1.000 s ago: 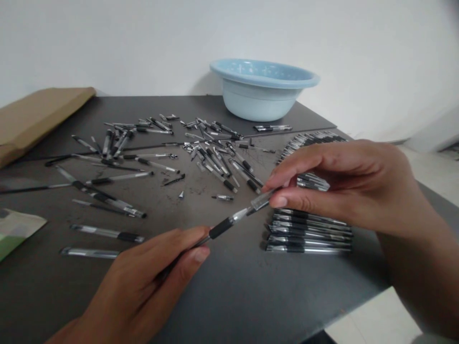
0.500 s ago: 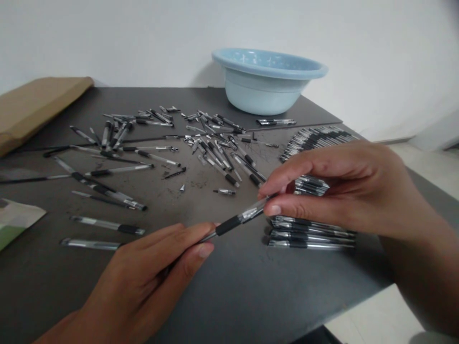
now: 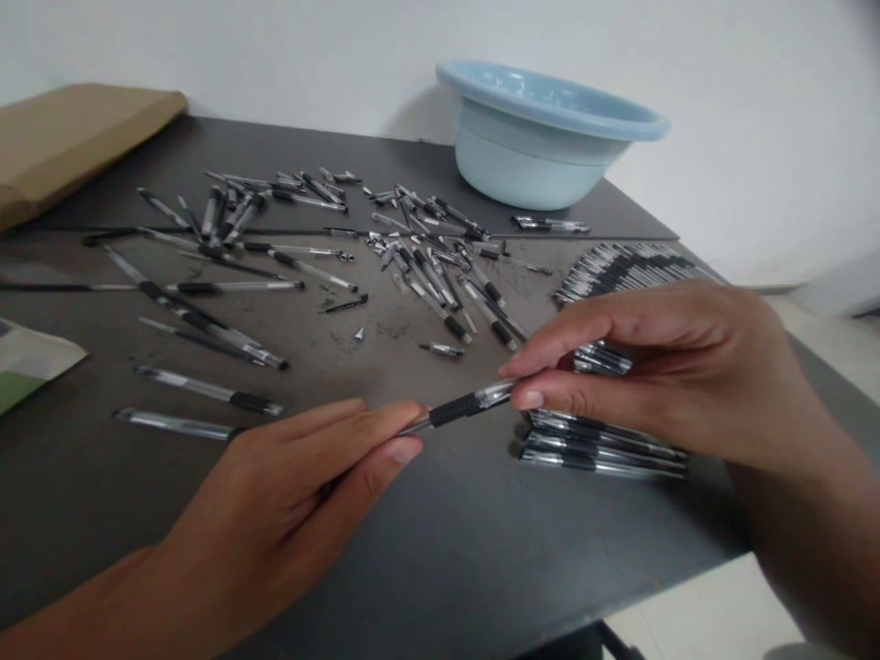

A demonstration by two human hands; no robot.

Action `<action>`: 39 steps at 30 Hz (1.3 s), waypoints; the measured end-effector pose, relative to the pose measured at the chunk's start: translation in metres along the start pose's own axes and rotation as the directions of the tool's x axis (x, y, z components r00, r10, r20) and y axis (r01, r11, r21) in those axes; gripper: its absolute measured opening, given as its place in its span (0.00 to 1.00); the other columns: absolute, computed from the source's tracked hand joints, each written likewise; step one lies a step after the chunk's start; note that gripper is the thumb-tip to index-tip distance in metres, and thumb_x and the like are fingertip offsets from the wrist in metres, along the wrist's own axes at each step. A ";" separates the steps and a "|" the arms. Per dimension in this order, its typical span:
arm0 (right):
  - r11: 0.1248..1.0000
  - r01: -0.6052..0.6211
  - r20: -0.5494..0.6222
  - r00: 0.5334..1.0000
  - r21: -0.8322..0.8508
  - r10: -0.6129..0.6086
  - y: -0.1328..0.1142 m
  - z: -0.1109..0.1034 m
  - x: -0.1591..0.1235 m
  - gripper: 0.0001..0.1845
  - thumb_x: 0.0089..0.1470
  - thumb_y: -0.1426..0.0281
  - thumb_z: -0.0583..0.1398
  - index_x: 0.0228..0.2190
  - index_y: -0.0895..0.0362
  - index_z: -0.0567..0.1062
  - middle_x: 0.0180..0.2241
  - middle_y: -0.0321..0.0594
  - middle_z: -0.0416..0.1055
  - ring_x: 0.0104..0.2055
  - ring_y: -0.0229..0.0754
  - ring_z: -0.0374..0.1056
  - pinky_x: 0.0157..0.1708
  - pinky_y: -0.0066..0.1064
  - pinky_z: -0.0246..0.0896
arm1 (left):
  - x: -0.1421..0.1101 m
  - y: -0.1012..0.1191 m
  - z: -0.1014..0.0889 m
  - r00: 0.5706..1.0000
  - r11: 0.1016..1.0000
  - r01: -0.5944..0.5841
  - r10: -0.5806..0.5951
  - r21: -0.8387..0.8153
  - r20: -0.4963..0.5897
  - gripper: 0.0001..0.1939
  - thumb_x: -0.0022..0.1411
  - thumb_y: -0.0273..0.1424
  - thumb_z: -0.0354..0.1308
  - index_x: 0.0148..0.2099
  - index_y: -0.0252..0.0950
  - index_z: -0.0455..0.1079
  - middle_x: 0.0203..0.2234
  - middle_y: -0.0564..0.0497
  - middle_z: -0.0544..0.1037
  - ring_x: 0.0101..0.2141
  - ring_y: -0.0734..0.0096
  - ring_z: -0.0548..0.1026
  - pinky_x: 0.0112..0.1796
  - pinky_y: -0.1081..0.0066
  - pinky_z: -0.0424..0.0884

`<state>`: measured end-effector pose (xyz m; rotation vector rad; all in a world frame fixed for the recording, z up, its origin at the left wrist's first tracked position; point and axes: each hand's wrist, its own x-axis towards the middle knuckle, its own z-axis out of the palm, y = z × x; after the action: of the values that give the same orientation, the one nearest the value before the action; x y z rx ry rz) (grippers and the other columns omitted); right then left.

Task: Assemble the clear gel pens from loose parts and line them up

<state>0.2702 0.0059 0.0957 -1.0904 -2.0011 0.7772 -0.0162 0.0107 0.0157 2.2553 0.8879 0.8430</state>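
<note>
Both of my hands hold one pen [image 3: 462,407], a clear barrel with a black grip, above the dark table [image 3: 440,550]. My left hand [image 3: 295,495] pinches its tip end between thumb and fingers. My right hand [image 3: 660,367] pinches the clear barrel end with thumb and forefinger. Just under and behind my right hand lies a neat stack of finished pens [image 3: 605,449].
Loose pens and pen parts [image 3: 412,275] are scattered across the middle and left of the table. A row of pens [image 3: 625,266] lies at the right. A light blue basin [image 3: 543,137] stands at the back. A brown cardboard piece [image 3: 61,137] lies back left, a paper [image 3: 27,357] at the left edge.
The view has shifted so the table contents sit further right and higher. My hands have drawn slightly closer along the pen, which now lies flatter.
</note>
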 end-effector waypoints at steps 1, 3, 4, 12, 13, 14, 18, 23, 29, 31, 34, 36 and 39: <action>1.000 -0.006 -0.001 1.000 -0.001 0.006 0.001 0.000 0.000 0.10 0.54 0.69 0.74 0.40 0.52 0.87 0.34 0.32 0.86 0.33 0.34 0.82 0.34 0.20 0.77 | 0.000 0.000 0.000 1.000 1.000 -0.004 0.004 0.012 -0.003 0.13 0.76 0.34 0.56 0.59 0.49 0.75 0.34 0.59 0.82 0.30 0.77 0.79 0.33 0.81 0.72; 1.000 -0.017 -0.002 1.000 -0.005 0.017 0.002 0.001 -0.001 0.11 0.53 0.71 0.75 0.40 0.51 0.87 0.35 0.32 0.86 0.33 0.34 0.82 0.34 0.20 0.77 | 0.000 -0.001 0.000 1.000 0.999 -0.014 0.015 0.043 -0.008 0.13 0.77 0.34 0.56 0.59 0.49 0.76 0.36 0.59 0.83 0.32 0.76 0.80 0.34 0.81 0.72; 1.000 -0.018 -0.002 1.000 -0.003 0.018 0.003 0.002 -0.001 0.12 0.52 0.72 0.75 0.40 0.51 0.87 0.35 0.31 0.86 0.34 0.35 0.82 0.34 0.20 0.77 | 0.000 -0.001 0.000 1.000 0.998 -0.018 0.018 0.054 -0.007 0.13 0.77 0.34 0.55 0.59 0.48 0.75 0.36 0.59 0.83 0.32 0.76 0.80 0.34 0.81 0.72; 0.998 -0.021 0.020 1.000 0.060 0.020 0.007 0.005 0.001 0.13 0.51 0.75 0.74 0.40 0.50 0.87 0.36 0.33 0.86 0.35 0.37 0.82 0.34 0.24 0.78 | 0.002 0.000 -0.002 1.000 0.995 0.000 -0.003 0.102 0.030 0.14 0.78 0.37 0.52 0.56 0.43 0.77 0.37 0.55 0.84 0.35 0.71 0.83 0.34 0.79 0.74; 0.997 -0.025 0.020 1.000 0.069 0.024 0.006 0.005 0.001 0.14 0.51 0.75 0.75 0.40 0.50 0.87 0.36 0.33 0.86 0.34 0.37 0.82 0.34 0.24 0.78 | 0.002 0.000 -0.002 1.000 0.994 0.005 -0.008 0.111 0.030 0.14 0.78 0.38 0.52 0.56 0.44 0.77 0.38 0.55 0.84 0.35 0.71 0.83 0.35 0.79 0.75; 0.997 -0.028 0.021 0.999 0.077 0.026 0.006 0.005 0.001 0.14 0.51 0.75 0.75 0.40 0.49 0.87 0.36 0.33 0.86 0.34 0.37 0.81 0.34 0.24 0.78 | 0.002 0.000 -0.003 0.999 0.993 0.011 -0.015 0.118 0.033 0.15 0.78 0.38 0.52 0.57 0.44 0.77 0.38 0.54 0.85 0.36 0.71 0.83 0.35 0.78 0.75; 0.997 -0.035 0.032 0.999 0.074 0.033 0.004 0.005 0.002 0.12 0.51 0.72 0.75 0.39 0.50 0.87 0.34 0.33 0.86 0.33 0.36 0.81 0.32 0.23 0.77 | 0.002 0.001 -0.003 0.997 0.991 0.054 -0.061 0.123 0.053 0.17 0.78 0.41 0.50 0.56 0.45 0.78 0.38 0.53 0.85 0.35 0.68 0.83 0.35 0.77 0.77; 0.974 -0.030 -0.043 0.998 0.225 0.041 0.006 0.011 0.002 0.15 0.50 0.74 0.76 0.41 0.50 0.87 0.35 0.34 0.86 0.34 0.38 0.82 0.35 0.25 0.78 | -0.001 0.005 -0.002 0.997 0.997 0.079 -0.080 0.022 0.019 0.14 0.77 0.40 0.54 0.56 0.47 0.78 0.39 0.54 0.86 0.37 0.68 0.83 0.37 0.76 0.78; 0.917 0.126 0.033 0.988 0.379 -0.150 0.018 0.027 0.003 0.32 0.47 0.69 0.78 0.54 0.53 0.82 0.43 0.41 0.86 0.42 0.43 0.82 0.40 0.30 0.78 | -0.002 0.013 -0.001 0.997 0.990 0.047 -0.038 -0.130 0.073 0.14 0.78 0.36 0.49 0.41 0.44 0.73 0.22 0.61 0.76 0.20 0.78 0.74 0.26 0.80 0.71; 0.906 0.198 0.037 0.973 0.374 -0.228 0.021 0.035 0.006 0.25 0.49 0.71 0.76 0.50 0.56 0.84 0.43 0.43 0.86 0.42 0.42 0.82 0.42 0.30 0.78 | -0.003 0.014 -0.001 0.995 0.990 0.009 0.006 -0.139 0.104 0.16 0.78 0.34 0.48 0.35 0.43 0.69 0.22 0.60 0.75 0.21 0.78 0.74 0.27 0.79 0.70; 0.848 0.346 -0.011 0.927 0.401 -0.374 0.022 0.047 0.010 0.15 0.52 0.69 0.75 0.43 0.56 0.86 0.41 0.43 0.86 0.44 0.42 0.81 0.45 0.31 0.77 | -0.004 0.014 -0.001 0.988 0.991 -0.046 0.064 -0.129 0.137 0.15 0.76 0.32 0.48 0.35 0.43 0.69 0.24 0.60 0.77 0.24 0.77 0.77 0.29 0.78 0.71; 0.834 0.386 -0.011 0.909 0.395 -0.416 0.020 0.053 0.011 0.12 0.53 0.68 0.74 0.41 0.55 0.85 0.42 0.43 0.86 0.45 0.42 0.81 0.48 0.32 0.75 | -0.005 0.014 -0.001 0.983 0.991 -0.082 0.098 -0.104 0.155 0.14 0.76 0.31 0.48 0.37 0.44 0.70 0.26 0.59 0.79 0.27 0.74 0.79 0.31 0.76 0.72; 0.855 0.349 0.031 0.920 0.383 -0.390 0.012 0.055 0.008 0.08 0.57 0.67 0.72 0.40 0.55 0.83 0.42 0.43 0.85 0.49 0.43 0.80 0.54 0.36 0.73 | -0.005 0.015 -0.001 0.980 0.994 -0.072 0.086 -0.082 0.177 0.14 0.76 0.32 0.49 0.38 0.43 0.71 0.27 0.57 0.81 0.28 0.71 0.80 0.32 0.75 0.74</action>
<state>0.2280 0.0096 0.0577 -0.4311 -1.9611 0.9677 -0.0143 -0.0020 0.0250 2.2716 0.6771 0.6811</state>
